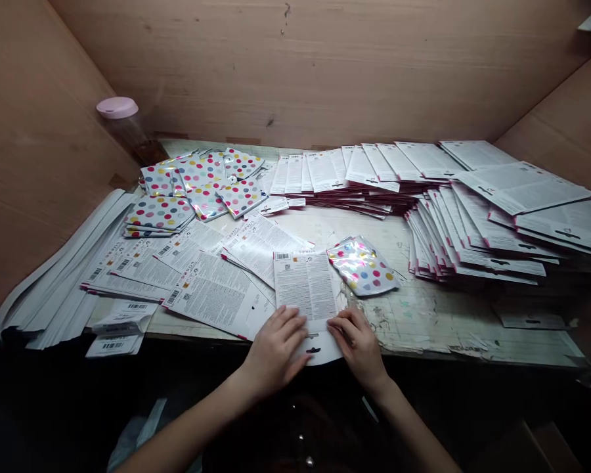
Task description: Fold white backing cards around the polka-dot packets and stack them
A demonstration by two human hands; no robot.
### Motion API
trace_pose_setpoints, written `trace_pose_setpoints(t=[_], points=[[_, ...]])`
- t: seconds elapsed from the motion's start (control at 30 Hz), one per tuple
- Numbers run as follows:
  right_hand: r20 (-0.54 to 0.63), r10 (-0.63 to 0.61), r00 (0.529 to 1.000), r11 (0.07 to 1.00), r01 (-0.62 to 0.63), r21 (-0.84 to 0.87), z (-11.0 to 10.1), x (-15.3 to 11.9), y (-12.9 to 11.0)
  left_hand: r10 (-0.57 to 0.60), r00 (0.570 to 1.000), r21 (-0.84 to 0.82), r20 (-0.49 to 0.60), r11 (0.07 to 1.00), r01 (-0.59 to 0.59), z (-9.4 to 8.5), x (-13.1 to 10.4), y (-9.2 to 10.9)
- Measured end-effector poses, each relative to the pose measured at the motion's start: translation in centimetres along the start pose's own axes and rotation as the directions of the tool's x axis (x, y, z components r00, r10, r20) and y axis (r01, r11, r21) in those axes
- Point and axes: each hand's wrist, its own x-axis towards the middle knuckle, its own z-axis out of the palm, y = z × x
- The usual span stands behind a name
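A white printed card sleeve (305,282) with a barcode and dense small text lies at the table's front edge, its end with the hang hole towards me. My left hand (278,345) lies over its lower left part, fingers stretched out on the surface and thumb near the hang hole. At the lower right edge, my right hand (358,345) pinches the sleeve between thumb and fingers. Just beyond that hand rests a shiny polka-dot packet (363,266). More printed sleeves (217,292) are spread out to the left of my hands.
Polka-dot packets (201,180) are piled at the back left, near a pink-lidded jar (119,112). A stack of white paper (64,282) stands at far left, beside a folded barcode sheet (121,327). Overlapping sleeves (477,226) fill the right side. Board walls (300,72) enclose the table.
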Motion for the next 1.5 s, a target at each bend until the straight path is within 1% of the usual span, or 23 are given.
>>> trace_pose_setpoints(t=[0.03,0.1,0.2,0.27,0.4,0.6,0.67,0.73,0.8,0.83,0.87,0.9,0.97,1.0,1.07,1.1,1.17,1.2,1.27,1.33,1.4,1.43,1.5], points=[[0.007,-0.011,1.000,1.000,0.011,-0.004,0.1,-0.2,0.0,0.060,0.994,0.006,0.095,0.998,-0.061,-0.3,-0.7,-0.2],[0.012,-0.029,1.000,0.999,0.030,-0.029,0.0,-0.4,-0.3,0.132,0.975,0.021,0.180,0.990,-0.138,-0.6,-2.0,-0.7],[0.004,-0.040,0.999,0.997,0.040,-0.063,0.0,-0.6,-0.9,0.185,0.971,0.072,0.150,0.978,-0.198,-0.4,-2.9,-1.5],[-0.002,-0.031,1.000,0.997,0.031,-0.069,0.3,-0.6,-1.2,0.196,0.974,0.091,0.114,0.974,-0.207,-0.1,-3.2,-1.8],[0.011,-0.003,1.000,0.995,0.004,-0.101,0.7,-0.5,-1.2,0.193,0.976,0.106,0.106,0.973,-0.204,0.4,-3.2,-1.8],[0.079,-0.021,0.997,0.923,0.050,-0.381,1.7,-0.2,-1.1,0.187,0.978,0.060,0.087,0.979,-0.193,0.5,-3.2,-1.6],[0.118,-0.058,0.991,0.910,0.101,-0.402,1.7,-1.0,-1.6,0.166,0.980,0.053,0.108,0.984,-0.172,0.4,-3.3,-1.5],[0.222,-0.164,0.961,0.901,0.238,-0.364,1.1,-2.4,-2.6,0.150,0.981,0.051,0.120,0.986,-0.157,0.4,-3.3,-1.5],[0.380,-0.277,0.883,0.882,0.390,-0.265,-0.1,-3.7,-3.5,0.167,0.980,0.045,0.107,0.984,-0.172,0.3,-3.4,-1.7],[0.448,-0.297,0.843,0.888,0.417,-0.196,-0.9,-4.1,-3.7,0.195,0.977,0.039,0.090,0.979,-0.199,0.3,-3.4,-1.8],[0.490,-0.290,0.822,0.906,0.401,-0.137,-1.7,-4.1,-3.8,0.229,0.971,0.030,0.074,0.972,-0.232,0.3,-3.5,-1.9],[0.509,-0.270,0.818,0.927,0.364,-0.093,-2.5,-3.9,-3.7,0.260,0.964,0.017,0.058,0.965,-0.261,0.2,-3.5,-2.0],[0.474,-0.241,0.847,0.954,0.297,-0.045,-3.4,-2.7,-3.1,0.284,0.958,-0.017,0.033,0.959,-0.283,0.3,-3.6,-2.1],[0.433,-0.239,0.869,0.960,0.279,-0.028,-3.5,-1.8,-2.6,0.263,0.964,-0.039,0.025,0.964,-0.262,0.3,-3.6,-2.0],[0.333,-0.200,0.921,0.978,0.208,0.010,-3.0,-0.2,-1.6,0.151,0.988,-0.069,-0.026,0.986,-0.153,0.7,-3.6,-1.6],[0.286,-0.145,0.947,0.989,0.140,0.039,-2.5,0.3,-1.3,0.078,0.994,-0.075,-0.070,0.994,-0.084,0.9,-3.5,-1.4],[0.208,-0.012,0.978,0.998,-0.002,0.068,-1.4,0.9,-0.8,-0.033,0.985,-0.056,-0.167,0.998,0.023,1.2,-3.4,-0.9],[0.176,0.023,0.984,0.998,-0.034,0.059,-0.8,0.9,-0.7,-0.048,0.979,-0.022,-0.198,0.999,0.044,1.3,-3.3,-0.8],[0.126,0.006,0.992,1.000,-0.006,-0.004,-0.3,0.5,-0.7,0.005,0.986,0.071,-0.166,0.997,0.007,1.2,-3.3,-0.8],[0.103,-0.064,0.993,0.991,0.075,-0.107,-0.4,-0.2,-0.8,0.099,0.994,0.157,-0.042,0.983,-0.091,0.5,-3.4,-1.3],[0.147,-0.112,0.983,0.968,0.141,-0.205,-1.0,-0.6,-1.2,0.209,0.976,0.195,0.061,0.956,-0.218,-0.5,-3.6,-1.9],[0.186,-0.122,0.975,0.955,0.167,-0.245,-1.4,-0.7,-1.6,0.265,0.961,0.202,0.081,0.940,-0.277,-1.0,-3.7,-2.2],[0.239,-0.152,0.959,0.927,0.222,-0.301,-1.7,-0.7,-2.9,0.361,0.930,0.210,0.066,0.907,-0.366,-1.7,-3.6,-2.3]])
